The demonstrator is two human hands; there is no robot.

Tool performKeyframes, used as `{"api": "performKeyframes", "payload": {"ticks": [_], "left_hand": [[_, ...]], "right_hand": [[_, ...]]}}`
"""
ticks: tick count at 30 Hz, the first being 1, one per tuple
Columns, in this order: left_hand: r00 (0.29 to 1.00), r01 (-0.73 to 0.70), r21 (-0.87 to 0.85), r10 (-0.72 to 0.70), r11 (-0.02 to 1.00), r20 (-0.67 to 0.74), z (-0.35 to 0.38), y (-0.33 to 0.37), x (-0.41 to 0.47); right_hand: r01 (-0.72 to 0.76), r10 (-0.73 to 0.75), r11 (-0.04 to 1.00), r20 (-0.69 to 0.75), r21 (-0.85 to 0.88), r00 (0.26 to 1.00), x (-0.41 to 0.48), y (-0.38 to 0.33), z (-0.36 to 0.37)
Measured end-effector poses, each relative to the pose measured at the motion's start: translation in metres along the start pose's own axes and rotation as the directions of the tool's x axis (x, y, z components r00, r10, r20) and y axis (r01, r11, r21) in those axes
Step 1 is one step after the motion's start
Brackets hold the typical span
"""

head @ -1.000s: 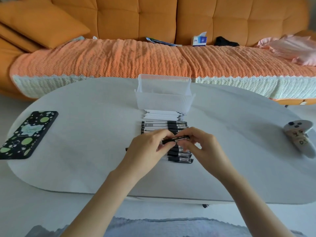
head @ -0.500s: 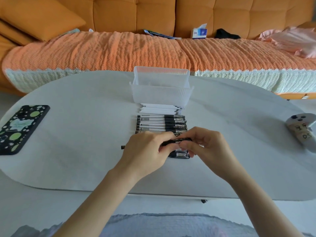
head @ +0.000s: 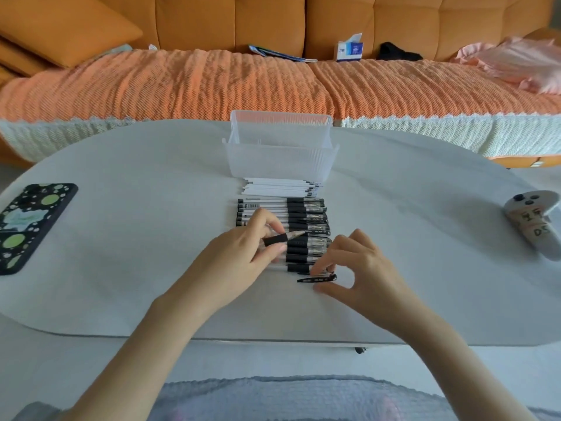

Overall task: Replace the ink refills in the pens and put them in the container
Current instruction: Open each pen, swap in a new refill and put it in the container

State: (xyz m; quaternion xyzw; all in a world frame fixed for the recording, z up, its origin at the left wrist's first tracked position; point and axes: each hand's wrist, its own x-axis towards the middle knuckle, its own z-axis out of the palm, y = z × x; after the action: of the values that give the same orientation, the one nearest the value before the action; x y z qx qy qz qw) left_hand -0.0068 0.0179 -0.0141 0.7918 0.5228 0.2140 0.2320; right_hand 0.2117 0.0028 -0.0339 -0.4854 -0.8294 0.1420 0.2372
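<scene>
- Pens (head: 282, 220) lie in a row at the table's (head: 121, 238) centre, long axes running nine to three o'clock, caps toward three.
- We hold one uncapped pen (head: 280, 238) in our left hand (head: 239, 256), thumb and fingers clamped on its black grip, tip pointing toward two o'clock.
- Our right hand (head: 361, 268) hovers at the row's near end, thumb and forefinger apart around the loose cap (head: 317, 279), not pinching it; the cap rests on the table.
- White refills (head: 279, 186) lie stacked at twelve o'clock of the row, just before the clear container (head: 279, 153), which looks empty.
- We judge the refills sit beyond both hands, toward twelve; the right hand is free, so it seems the likelier one to reach for a refill.
- Next we probably unscrew the barrel while the left hand steadies the pen.
</scene>
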Motion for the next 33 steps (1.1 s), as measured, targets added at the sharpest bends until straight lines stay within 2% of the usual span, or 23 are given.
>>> {"api": "performKeyframes", "payload": {"ticks": [4,11,16,19,26,33], "left_hand": [[0.999,-0.016,-0.037,0.014,0.999,-0.035,0.001,-0.001,0.001],[0.979,-0.13,-0.053,0.119,0.99,-0.167,0.005,-0.002,0.005],[0.963,-0.186,-0.052,0.172,0.981,-0.208,0.006,-0.001,0.007],[0.957,-0.207,-0.062,0.189,0.976,-0.218,0.007,0.003,0.007],[0.938,-0.249,-0.027,0.234,0.968,-0.257,0.01,0.006,0.01],[0.93,-0.255,-0.001,0.245,0.967,-0.273,0.011,0.009,0.011]], "right_hand": [[-0.015,0.015,1.0,0.004,0.009,1.0,0.002,-0.001,0.0],[-0.088,0.08,0.989,0.072,0.116,0.994,0.005,0.002,-0.006],[-0.18,0.216,0.894,-0.042,0.411,0.976,0.009,-0.003,-0.022],[-0.196,0.245,0.851,-0.037,0.488,0.969,0.013,-0.009,-0.023],[-0.2,0.262,0.872,-0.082,0.447,0.962,0.016,-0.015,-0.016],[-0.155,0.232,0.924,-0.189,0.349,0.954,0.017,-0.017,-0.013]]}}
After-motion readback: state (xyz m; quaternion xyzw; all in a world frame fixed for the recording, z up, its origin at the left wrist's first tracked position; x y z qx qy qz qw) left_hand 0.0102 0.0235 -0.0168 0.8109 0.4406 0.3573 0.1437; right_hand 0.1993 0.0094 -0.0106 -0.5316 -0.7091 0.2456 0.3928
